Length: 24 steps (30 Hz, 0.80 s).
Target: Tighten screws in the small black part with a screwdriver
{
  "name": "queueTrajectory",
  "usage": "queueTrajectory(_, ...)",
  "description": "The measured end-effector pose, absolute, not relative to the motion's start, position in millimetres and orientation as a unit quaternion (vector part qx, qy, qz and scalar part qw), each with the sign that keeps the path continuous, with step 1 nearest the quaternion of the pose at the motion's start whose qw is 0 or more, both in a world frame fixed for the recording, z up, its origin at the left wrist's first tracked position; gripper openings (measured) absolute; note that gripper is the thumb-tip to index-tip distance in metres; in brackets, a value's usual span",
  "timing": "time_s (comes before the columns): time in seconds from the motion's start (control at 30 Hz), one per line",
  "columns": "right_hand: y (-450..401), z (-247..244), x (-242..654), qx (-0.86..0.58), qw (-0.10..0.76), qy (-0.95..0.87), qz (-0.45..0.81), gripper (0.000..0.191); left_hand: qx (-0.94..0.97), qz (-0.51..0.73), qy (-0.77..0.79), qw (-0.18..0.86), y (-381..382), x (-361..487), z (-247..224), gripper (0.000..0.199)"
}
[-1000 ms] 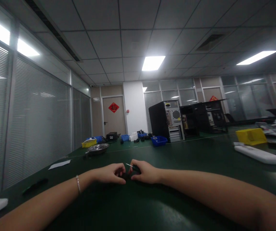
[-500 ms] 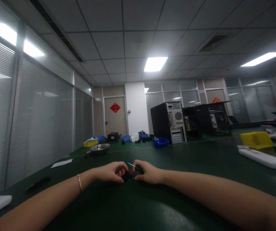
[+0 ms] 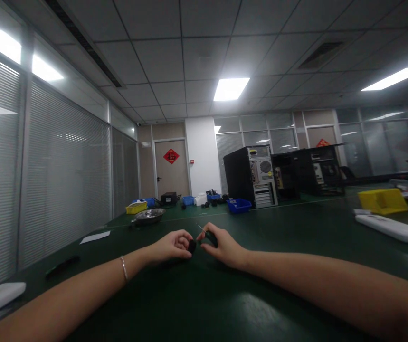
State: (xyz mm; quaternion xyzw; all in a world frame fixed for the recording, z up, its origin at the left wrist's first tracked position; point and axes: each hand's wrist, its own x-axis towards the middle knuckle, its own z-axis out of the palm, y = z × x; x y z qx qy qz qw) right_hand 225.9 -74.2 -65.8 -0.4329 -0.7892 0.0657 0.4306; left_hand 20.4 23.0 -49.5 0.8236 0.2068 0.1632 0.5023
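1. Table, one: green surface spreading around the piece, left edge well left of it.
2. Piece, black, one: pinched in left hand fingertips.
3. Driver, one: just right of piece, wrapped in right hand.
4. Bowl, one: beyond piece, leftward.
5. Yellow bins, two: beyond piece, one either side.

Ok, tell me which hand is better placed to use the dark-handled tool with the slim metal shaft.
Probably the right hand: it grips that dark-handled tool, while the left hand holds a small, compact black object.
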Motion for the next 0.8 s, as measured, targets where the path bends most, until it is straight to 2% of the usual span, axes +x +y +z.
queueTrajectory(0.2, -74, -65, 222, -0.409, 0.468, -0.782, 0.053, 0.024, 0.808, 0.185, 0.187, 0.528, 17, 29, -56, 0.052)
queueTrajectory(0.47, -78, -63, 220, -0.411, 0.469, -0.779, 0.065, 0.023, 0.788, 0.235, 0.176, 0.541, 6, 34, -56, 0.043)
queueTrajectory(0.8, -73, -64, 220, -0.411, 0.495, -0.763, 0.068, 0.023, 0.760, 0.292, 0.166, 0.557, 3, 42, -61, 0.044)
